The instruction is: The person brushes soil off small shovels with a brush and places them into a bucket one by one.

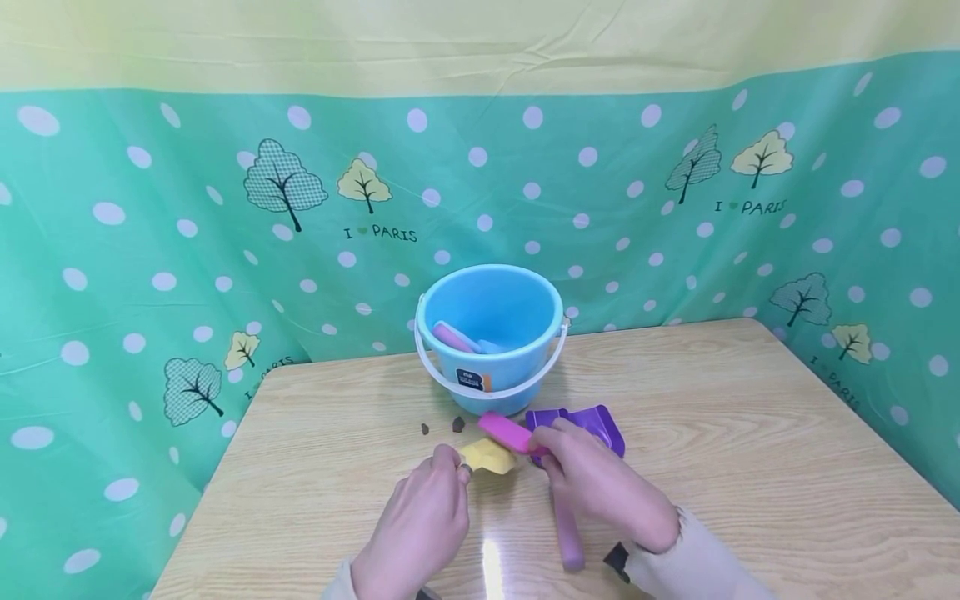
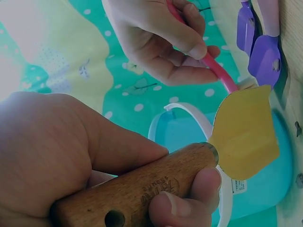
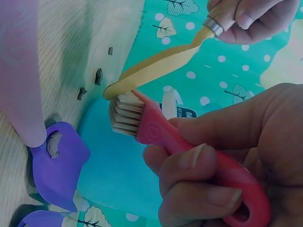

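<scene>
Brush (image 1: 504, 432), pink, gripped by the right hand (image 1: 600, 479), points left and away above the surface (image 1: 337, 483), bristles (image 3: 128, 113) at the yellow trowel (image 1: 489, 456)! The left hand (image 1: 423, 508) grasps that, blade aimed rightward. Behind, one blue bucket (image 1: 513, 308), a pink piece (image 1: 452, 337) inside; two purple tools (image 1: 607, 433), three dark bits (image 3: 98, 76).

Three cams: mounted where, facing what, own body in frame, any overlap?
Head: worn on the head, facing forward and down at table, bucket, curtain; left hand, right hand, sleeves show.
Left wrist: on that wrist, facing the trowel with bucket behind; both hands show.
Right wrist: on that wrist, facing the brush and trowel; both hands show.
Both wrist views share trowel, brush and bucket, from different sides.
</scene>
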The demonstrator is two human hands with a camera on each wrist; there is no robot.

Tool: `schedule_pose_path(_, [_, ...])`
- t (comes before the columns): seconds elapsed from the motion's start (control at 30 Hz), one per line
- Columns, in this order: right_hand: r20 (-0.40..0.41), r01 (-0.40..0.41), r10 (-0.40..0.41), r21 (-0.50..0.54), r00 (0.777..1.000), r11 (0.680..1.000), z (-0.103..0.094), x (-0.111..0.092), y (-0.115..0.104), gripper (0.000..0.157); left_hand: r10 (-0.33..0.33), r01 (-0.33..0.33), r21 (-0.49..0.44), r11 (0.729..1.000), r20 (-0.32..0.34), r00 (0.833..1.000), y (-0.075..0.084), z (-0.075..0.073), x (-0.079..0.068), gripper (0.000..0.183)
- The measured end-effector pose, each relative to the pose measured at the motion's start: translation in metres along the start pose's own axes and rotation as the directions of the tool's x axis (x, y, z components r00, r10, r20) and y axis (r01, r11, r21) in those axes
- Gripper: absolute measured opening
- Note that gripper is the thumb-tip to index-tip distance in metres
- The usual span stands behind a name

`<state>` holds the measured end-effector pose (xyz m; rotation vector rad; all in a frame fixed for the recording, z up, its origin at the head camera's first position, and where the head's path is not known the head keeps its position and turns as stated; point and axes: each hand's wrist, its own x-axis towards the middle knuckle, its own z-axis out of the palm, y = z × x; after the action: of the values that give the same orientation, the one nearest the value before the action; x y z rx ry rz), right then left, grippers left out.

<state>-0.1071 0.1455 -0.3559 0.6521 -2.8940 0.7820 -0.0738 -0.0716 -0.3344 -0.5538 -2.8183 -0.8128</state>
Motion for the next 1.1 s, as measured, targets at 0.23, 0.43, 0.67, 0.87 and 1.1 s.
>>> schedule_pose_path(0.23, [0.011,-0.03,0.03,0.035,1.0,0.999,-0.004,0.0,0.004,0.021,0.003,-0.003,0.004,1.0,-0.006,1.0,0.002,-0.001,-0.001,0.012])
schedule_pose_path(0.43, [0.043,-0.11,0.107,0.079,0.993,0.991,-0.012,0.002,0.007,0.023,0.017,-0.017,0.006,1.0,-0.012,1.0,0.003,-0.001,-0.001,0.011])
schedule_pose_path(0.67, [0.014,-0.133,0.132,0.077,0.991,0.988,-0.021,0.004,0.011,0.024,0.015,-0.015,0.014,1.0,-0.015,1.0,0.004,-0.002,-0.001,0.011])
schedule_pose_path(0.87, [0.024,-0.156,0.155,0.052,0.988,0.986,-0.028,0.003,0.012,0.024,0.011,-0.01,0.029,1.0,-0.019,1.0,0.004,-0.003,-0.001,0.01])
schedule_pose_path(1.1, [0.039,-0.167,0.165,0.065,0.986,0.984,-0.035,0.001,0.016,0.022,0.007,-0.006,0.046,0.999,-0.02,1.0,0.004,-0.003,-0.001,0.01])
